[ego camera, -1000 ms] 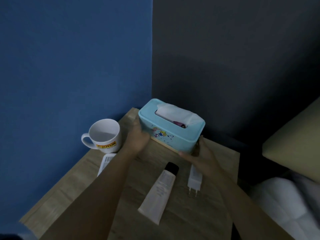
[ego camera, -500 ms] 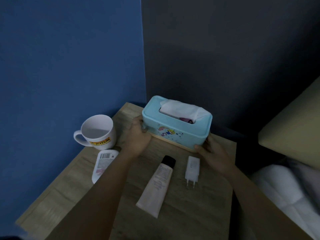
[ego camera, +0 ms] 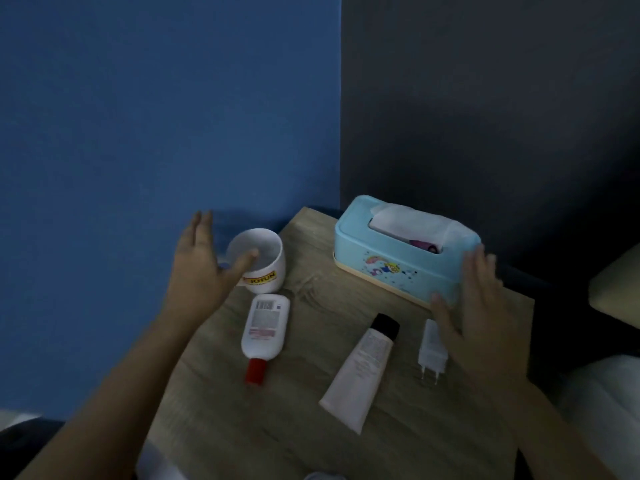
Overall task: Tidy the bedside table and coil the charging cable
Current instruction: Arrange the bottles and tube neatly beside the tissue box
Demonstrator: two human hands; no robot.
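Both hands are open with the fingers straight, and neither grips anything. The left hand hovers at the white mug, left of the tissue box; whether its thumb touches the rim cannot be told in this dim view. The right hand stands at the right end of the tissue box, apparently against it.

The charging cable is not in view. Only the charger adapter shows, lying flat just in front of the tissue box with its prongs pointing away from the box.

Handling, as judged:
- Adapter: light and rigid; pinch it by the flat sides, clear of the prongs.
- Mug: hard and breakable; its handle is hidden behind the left hand.
- Red-capped bottle, front-left of the tissue box: smooth and liable to roll.
- Tube, in front of the tissue box: soft; hold it mid-body.

Clearances: the tissue box sits at the far corner of the desk, near both walls. The mug stands close to the desk's left edge, so a nudge could tip it off. Open room lies further in front of the tissue box.
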